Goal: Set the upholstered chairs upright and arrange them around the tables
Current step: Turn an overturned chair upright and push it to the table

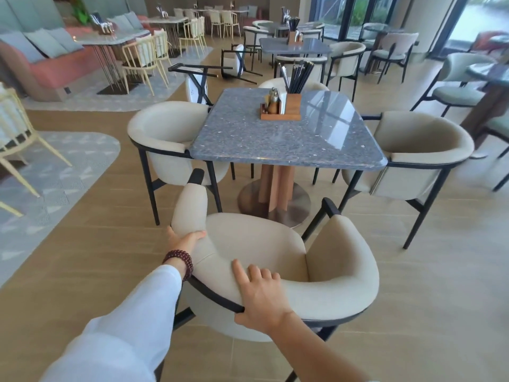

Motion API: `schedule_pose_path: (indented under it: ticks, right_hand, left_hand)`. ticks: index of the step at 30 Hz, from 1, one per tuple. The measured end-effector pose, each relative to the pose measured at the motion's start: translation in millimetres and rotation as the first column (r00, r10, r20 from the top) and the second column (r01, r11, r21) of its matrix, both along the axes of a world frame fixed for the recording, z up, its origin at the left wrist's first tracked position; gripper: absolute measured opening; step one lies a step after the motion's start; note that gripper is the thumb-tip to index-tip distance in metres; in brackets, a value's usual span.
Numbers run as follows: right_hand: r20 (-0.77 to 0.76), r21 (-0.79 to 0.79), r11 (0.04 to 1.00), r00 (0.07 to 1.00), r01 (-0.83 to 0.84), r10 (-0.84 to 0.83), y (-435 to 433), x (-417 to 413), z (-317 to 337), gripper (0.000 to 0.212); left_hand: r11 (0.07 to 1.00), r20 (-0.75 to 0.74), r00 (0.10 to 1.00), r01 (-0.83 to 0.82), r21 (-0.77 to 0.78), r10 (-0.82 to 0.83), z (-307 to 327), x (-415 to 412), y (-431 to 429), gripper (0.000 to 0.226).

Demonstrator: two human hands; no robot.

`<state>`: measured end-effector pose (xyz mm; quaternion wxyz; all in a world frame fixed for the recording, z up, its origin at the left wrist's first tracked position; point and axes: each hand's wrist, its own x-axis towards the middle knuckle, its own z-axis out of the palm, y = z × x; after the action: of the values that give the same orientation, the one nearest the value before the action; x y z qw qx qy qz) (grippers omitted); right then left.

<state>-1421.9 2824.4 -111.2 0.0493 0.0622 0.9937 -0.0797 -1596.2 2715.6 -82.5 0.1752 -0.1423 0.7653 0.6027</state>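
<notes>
A cream upholstered chair (338, 274) with a black frame stands upright just in front of me, facing the grey speckled table (278, 142). My left hand (183, 239) grips its left armrest, and my right hand (260, 292) grips the curved backrest with fingers over the top. Two matching chairs are tucked at the table, one on the left (165, 133) and one on the right (424, 144). A third chair back (268, 83) shows behind the table. Farther back, two chairs lie tipped over on the floor, one (197, 78) near the table's far left corner and another (234, 63) beyond it.
A wooden caddy (281, 107) with cutlery and condiments sits on the table. The table stands on a wooden post with a round metal base (297, 208). Yellow-framed chairs (143, 59) and a pink sofa (55, 70) fill the left. More tables and chairs stand behind and right.
</notes>
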Motion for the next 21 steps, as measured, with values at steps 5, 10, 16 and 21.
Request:
schedule_pose_path:
  ticks: [5, 10, 16, 21]
  right_hand:
    - [0.032, -0.043, 0.997, 0.998, 0.06, -0.058, -63, -22, -14, 0.102]
    - [0.055, -0.046, 0.999, 0.998, 0.014, -0.011, -108, -44, -30, 0.095]
    - [0.04, 0.024, 0.988, 0.988, -0.149, 0.148, -134, -82, -41, 0.092]
    - [0.05, 0.093, 0.972, 0.976, -0.216, 0.213, -133, -93, -48, 0.095]
  left_hand:
    - [0.995, 0.149, 0.985, -0.085, -0.049, 0.092, -36, 38, -34, 0.101]
    - [0.985, 0.283, 0.944, -0.175, 0.0, 0.168, -57, 35, -84, 0.078]
    - [0.99, 0.214, 0.967, -0.14, 0.003, 0.136, -72, 9, -136, 0.105]
    - [0.989, 0.214, 0.969, -0.138, 0.054, 0.123, -80, 4, -146, 0.109]
